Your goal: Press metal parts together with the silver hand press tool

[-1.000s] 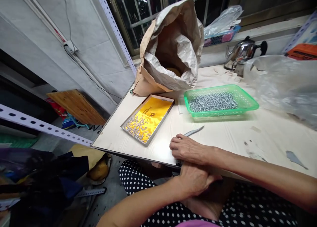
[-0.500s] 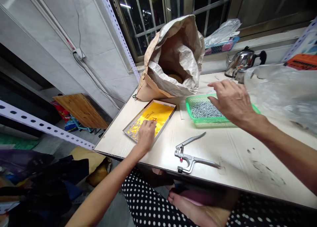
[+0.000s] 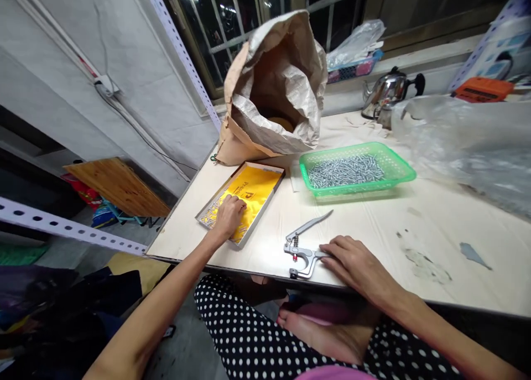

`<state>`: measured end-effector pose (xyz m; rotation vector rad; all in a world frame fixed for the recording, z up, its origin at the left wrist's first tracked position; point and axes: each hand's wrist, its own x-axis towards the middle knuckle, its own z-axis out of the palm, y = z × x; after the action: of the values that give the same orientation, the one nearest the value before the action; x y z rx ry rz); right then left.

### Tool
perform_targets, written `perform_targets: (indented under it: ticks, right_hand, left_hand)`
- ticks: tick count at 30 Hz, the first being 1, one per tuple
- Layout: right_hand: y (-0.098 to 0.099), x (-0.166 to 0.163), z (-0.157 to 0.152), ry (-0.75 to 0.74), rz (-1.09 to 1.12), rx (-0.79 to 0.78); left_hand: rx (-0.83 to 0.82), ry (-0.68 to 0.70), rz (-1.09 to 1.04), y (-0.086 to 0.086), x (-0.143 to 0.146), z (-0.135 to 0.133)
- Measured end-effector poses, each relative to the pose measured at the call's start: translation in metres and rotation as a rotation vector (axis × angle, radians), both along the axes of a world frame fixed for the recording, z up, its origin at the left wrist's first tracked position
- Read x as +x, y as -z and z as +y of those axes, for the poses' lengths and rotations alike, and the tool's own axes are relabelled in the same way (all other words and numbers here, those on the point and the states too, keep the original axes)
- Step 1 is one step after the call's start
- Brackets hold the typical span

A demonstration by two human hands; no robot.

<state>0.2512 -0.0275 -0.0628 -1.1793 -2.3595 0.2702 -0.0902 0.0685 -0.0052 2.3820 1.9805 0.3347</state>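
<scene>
My left hand (image 3: pixel 228 217) rests in a shallow yellow-lined box lid (image 3: pixel 265 181) holding several small metal pieces, its fingers curled down among them. What the fingers pinch is hidden. My right hand (image 3: pixel 352 261) lies over the lower handle of silver metal pliers (image 3: pixel 301 247) near the table's front edge, fingers closing round the handle. The pliers' upper handle sticks up toward the green basket (image 3: pixel 400 172) full of small metal parts.
A big open paper sack (image 3: pixel 274 87) stands behind the box lid. A steel kettle (image 3: pixel 384 92) and a clear plastic bag (image 3: pixel 468 142) sit at the right. The table's edge (image 3: pixel 249 266) is above my dotted lap. Perforated shelf rails run at the left.
My right hand came back from over the green basket to the pliers' handle. My left hand stayed in the yellow box lid, shifting slightly. One second ago both hands were together at the table edge.
</scene>
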Motion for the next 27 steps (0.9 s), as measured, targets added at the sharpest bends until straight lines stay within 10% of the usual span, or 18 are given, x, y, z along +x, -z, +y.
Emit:
perform_targets:
  ticks: [9,27]
  right_hand:
    - [0.004,-0.002,0.002,0.044,-0.095,-0.036]
    - [0.004,-0.004,0.0,0.098,-0.181,0.021]
  left_hand:
    - [-0.585,-0.191,-0.891,0.014,0.093,-0.088]
    - [-0.861,-0.407,-0.938,0.022,0.115,-0.095]
